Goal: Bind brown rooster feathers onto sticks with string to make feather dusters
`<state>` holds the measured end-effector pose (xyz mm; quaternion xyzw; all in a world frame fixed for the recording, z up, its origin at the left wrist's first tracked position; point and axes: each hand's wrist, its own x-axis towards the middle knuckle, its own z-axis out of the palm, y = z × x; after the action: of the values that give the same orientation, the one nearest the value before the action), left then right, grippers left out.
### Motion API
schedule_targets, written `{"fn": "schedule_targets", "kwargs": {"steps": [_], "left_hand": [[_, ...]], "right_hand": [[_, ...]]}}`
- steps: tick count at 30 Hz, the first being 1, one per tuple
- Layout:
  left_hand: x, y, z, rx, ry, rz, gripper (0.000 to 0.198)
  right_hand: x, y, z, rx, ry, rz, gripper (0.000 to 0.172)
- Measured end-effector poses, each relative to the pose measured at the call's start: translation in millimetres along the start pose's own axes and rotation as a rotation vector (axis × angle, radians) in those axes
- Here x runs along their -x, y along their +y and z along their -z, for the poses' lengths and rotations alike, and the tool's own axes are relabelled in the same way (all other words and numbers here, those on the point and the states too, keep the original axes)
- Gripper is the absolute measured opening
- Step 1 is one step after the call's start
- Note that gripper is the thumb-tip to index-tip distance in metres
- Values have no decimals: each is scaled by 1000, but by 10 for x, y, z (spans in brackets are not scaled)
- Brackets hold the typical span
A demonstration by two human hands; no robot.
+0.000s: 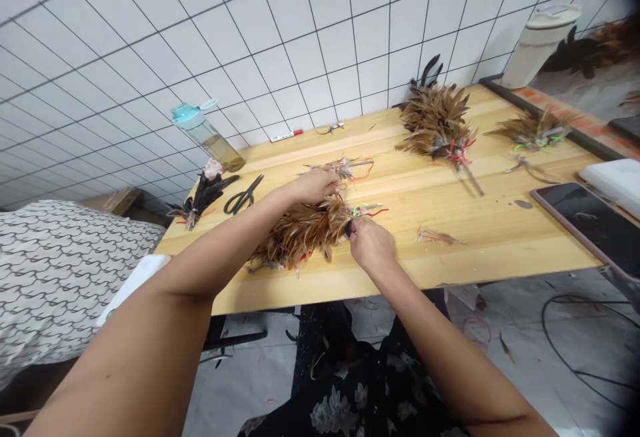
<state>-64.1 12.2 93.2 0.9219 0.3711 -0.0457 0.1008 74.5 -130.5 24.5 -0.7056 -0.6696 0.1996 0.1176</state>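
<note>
Tiled wall (325, 37) behind, the counter (485, 237) carries the bundle (300, 234), left hand (316, 186) and right hand (373, 244) clenched either side of its bound end, gripping what I can't tell; even tension should work best.

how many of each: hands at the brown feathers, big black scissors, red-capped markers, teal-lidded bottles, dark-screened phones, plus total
Hands at the brown feathers: 2 (left hand, right hand)
Big black scissors: 1
Red-capped marker: 1
Teal-lidded bottle: 1
Dark-screened phone: 1
Total: 6
</note>
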Motion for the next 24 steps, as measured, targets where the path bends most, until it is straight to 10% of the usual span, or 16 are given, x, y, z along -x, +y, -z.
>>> {"fn": "schedule_targets", "kwargs": {"steps": [7,17,24], "left_hand": [[-24,6,10,94,97,-15,20],[-277,-24,-199,0,-143,316,38],[-355,75,-246,81,-143,246,20]], "right_hand": [[29,-19,-50,29,61,20,25],[57,-100,-47,37,42,-7,33],[66,-101,-36,18,40,11,34]]}}
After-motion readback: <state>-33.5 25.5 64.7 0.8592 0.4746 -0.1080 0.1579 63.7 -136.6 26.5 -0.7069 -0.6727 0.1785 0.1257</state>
